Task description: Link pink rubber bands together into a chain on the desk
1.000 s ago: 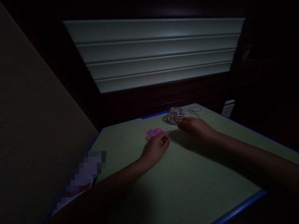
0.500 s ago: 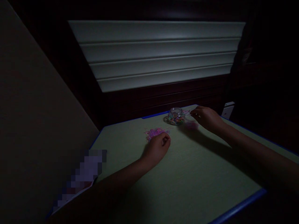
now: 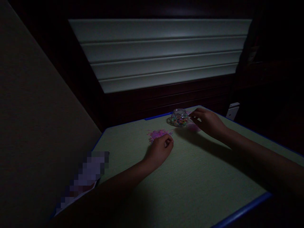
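Left hand (image 3: 161, 149): loosely curled; grip unclear.
Right hand (image 3: 209, 122): fingertips nearly pinched; contents unclear.
Jar (image 3: 179, 118): left of right hand, part-filled.
Pink pile (image 3: 157, 135): beyond left hand, outside jar.

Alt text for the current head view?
In dim light, a person's left hand is at a pink-purple pile of thin strands, their right hand beside a clear jar of multicolored loops, above a pale green table.
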The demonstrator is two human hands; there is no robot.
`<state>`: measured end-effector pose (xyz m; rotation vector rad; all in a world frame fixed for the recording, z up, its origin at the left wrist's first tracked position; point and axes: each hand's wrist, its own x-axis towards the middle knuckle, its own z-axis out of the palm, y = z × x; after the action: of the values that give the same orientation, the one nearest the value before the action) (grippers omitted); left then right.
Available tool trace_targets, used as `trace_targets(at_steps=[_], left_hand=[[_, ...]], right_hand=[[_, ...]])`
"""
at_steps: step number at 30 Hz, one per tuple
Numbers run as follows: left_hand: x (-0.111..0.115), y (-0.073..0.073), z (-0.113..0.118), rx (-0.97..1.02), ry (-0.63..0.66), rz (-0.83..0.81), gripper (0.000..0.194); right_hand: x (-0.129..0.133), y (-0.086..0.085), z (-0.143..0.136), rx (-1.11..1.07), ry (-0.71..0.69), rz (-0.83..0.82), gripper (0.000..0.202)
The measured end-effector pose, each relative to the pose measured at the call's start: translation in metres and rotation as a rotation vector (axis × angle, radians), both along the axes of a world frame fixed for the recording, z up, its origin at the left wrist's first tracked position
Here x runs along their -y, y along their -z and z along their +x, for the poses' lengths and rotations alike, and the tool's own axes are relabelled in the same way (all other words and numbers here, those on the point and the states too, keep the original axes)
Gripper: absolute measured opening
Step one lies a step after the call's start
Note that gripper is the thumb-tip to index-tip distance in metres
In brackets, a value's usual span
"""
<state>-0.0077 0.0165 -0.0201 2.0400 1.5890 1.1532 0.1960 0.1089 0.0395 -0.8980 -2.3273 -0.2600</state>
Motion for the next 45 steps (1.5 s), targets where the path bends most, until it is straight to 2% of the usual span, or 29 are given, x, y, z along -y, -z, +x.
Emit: trace_targets(at_steps=[6,11,18,27,37,45], left_hand=[[0.0,0.001,-0.001,0.023,-0.037,0.004,0.015],[-0.001,0.001,-0.002,0.049,-0.04,-0.015,0.014],[-0.001,-0.003,0.001,0.132,-0.051,-0.045,0.011],[-0.001,0.001,0.0,0.114,-0.064,-0.045,0.014],[0.001,-0.004,0.001,0.13,-0.071,-0.075,0.013],[0.0,-0.001,-0.001,0.118,-0.069,-0.096,0.013]], right_hand=[[0.022,0.019,-0.022,0.08,-0.221,-0.037,0.023],[0.024,0.033,-0.031,0.014,-0.272,-0.162,0.022],[0.028,0.041,-0.042,-0.116,-0.361,-0.355,0.02],[0.026,0.047,-0.048,-0.083,-0.355,-0.397,0.021],[0.025,0.047,-0.048,-0.081,-0.362,-0.396,0.016],[0.023,0.045,-0.045,-0.219,-0.351,-0.432,0.017]])
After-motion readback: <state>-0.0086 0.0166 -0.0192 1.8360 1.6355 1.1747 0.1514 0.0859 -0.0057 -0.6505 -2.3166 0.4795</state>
